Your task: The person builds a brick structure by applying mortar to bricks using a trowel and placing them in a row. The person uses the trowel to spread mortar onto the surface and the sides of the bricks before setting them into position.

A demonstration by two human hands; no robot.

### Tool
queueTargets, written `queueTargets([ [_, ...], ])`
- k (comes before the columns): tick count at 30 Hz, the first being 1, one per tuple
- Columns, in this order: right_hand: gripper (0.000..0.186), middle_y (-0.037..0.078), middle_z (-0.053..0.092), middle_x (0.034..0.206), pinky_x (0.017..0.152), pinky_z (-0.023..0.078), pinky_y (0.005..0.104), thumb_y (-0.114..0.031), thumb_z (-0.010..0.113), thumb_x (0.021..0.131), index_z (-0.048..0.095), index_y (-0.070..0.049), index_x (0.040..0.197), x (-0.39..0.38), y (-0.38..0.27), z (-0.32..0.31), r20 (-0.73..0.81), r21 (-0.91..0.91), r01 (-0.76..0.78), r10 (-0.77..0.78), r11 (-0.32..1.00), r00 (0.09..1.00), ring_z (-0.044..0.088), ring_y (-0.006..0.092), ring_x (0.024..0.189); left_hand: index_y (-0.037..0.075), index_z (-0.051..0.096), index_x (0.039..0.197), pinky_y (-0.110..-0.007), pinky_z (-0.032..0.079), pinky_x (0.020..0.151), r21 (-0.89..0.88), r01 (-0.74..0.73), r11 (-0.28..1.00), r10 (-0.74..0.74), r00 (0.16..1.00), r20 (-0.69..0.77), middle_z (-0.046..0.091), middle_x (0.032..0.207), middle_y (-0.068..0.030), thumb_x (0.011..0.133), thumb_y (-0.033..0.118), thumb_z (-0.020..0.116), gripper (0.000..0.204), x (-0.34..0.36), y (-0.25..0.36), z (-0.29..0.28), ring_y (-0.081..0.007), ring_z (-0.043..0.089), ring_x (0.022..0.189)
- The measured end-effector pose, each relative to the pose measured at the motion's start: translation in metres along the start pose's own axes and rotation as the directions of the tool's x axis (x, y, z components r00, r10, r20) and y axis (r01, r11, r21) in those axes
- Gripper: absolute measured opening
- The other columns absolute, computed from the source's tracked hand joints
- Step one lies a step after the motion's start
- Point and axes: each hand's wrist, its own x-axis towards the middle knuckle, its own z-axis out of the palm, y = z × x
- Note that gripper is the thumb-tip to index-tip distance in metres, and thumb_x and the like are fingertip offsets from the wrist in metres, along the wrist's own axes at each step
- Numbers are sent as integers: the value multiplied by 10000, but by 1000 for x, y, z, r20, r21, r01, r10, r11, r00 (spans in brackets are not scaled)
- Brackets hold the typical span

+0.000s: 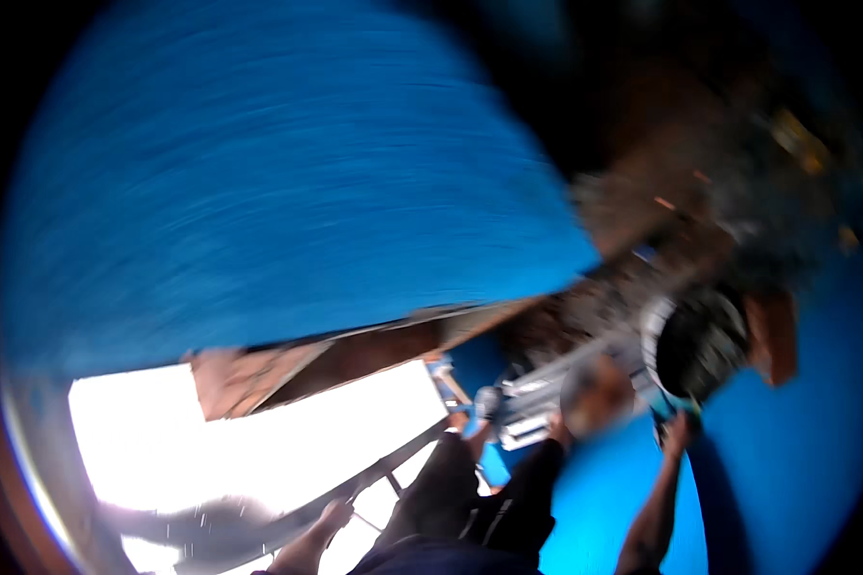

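My right hand (678, 433) reaches forward at the right. Its fingers close at the near edge of a round, dark-bellied vessel (702, 350) with a pale rim. A small teal part (664, 406) shows right by the fingers, perhaps a handle or a cloth; blur hides which. Whether the vessel is a pan or a bucket I cannot make out. My left hand (334, 517) hangs low at the left, in front of a dark rail and bright glare. Its fingers are smeared, and nothing can be made out in them.
A broad blue surface (288, 182) fills the upper left. Beside my feet lie a grey slatted piece (537, 407) and a blurred brownish round thing (599, 395). A reddish-brown block (773, 337) adjoins the vessel. Dark, cluttered shapes stand beyond. A dark rail (384, 479) crosses the lower left.
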Motion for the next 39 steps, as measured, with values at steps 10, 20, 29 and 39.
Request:
queueTargets([
  [10, 164, 48, 569, 709, 469, 414, 316, -175, 616, 866, 562, -68, 977, -171, -79, -130, 448, 406, -429, 234, 807, 863, 517, 150, 532, 44, 615, 788, -292, 427, 563, -693, -335, 638, 283, 939, -194, 547, 659, -11, 908, 354, 576, 335, -89, 43, 35, -104, 510, 610],
  [20, 190, 17, 489, 596, 484, 378, 300, -129, 602, 861, 484, -51, 734, -351, -449, -292, 463, 497, 310, -551, 810, 694, 466, 117, 502, 56, 624, 843, -263, 406, 531, -809, -452, 375, 435, 857, -277, 519, 641, 5, 919, 407, 548, 367, -27, 21, 29, -91, 487, 570],
  [29, 245, 80, 548, 630, 463, 430, 281, -184, 641, 805, 481, -37, 919, -430, -620, -312, 562, 371, 331, -494, 867, 663, 504, 142, 489, 83, 542, 845, -220, 270, 426, -923, -147, -355, 369, 885, -283, 411, 583, 59, 970, 317, 509, 267, -37, -62, 37, -46, 351, 454],
  [39, 398, 108, 511, 695, 493, 417, 291, -265, 505, 745, 491, 44, 996, -528, -781, -240, 688, 435, 226, -484, 872, 541, 469, 151, 510, -12, 418, 1329, -203, 325, 453, -560, -515, -649, 78, 687, -722, 445, 666, 25, 963, 139, 508, 407, -106, -156, -134, -50, 410, 510],
])
